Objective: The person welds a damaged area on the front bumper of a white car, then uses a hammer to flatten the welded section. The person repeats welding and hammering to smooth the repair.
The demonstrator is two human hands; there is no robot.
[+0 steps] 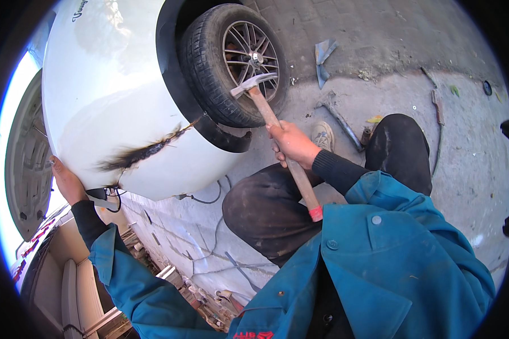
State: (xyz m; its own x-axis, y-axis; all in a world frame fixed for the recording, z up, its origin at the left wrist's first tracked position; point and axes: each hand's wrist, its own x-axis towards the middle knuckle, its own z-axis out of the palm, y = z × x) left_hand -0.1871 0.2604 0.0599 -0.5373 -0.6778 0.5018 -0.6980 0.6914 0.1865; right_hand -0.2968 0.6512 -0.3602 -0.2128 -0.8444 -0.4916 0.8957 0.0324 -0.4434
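Right hand (293, 144) is clasping hammer (266, 107) mid-handle, likely for control — left hand (68, 182) is resting against white panel (107, 107), probably steadying; can't tell its grip.

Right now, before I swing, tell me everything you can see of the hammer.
The hammer has a dull metal head, blunt at one end and tapering like a claw at the other. Its straight, pale handle looks wooden and worn, with a red butt end. Your right hand grips it mid-handle. It slants head-up, the head overlapping the car wheel in view; whether they touch is unclear.
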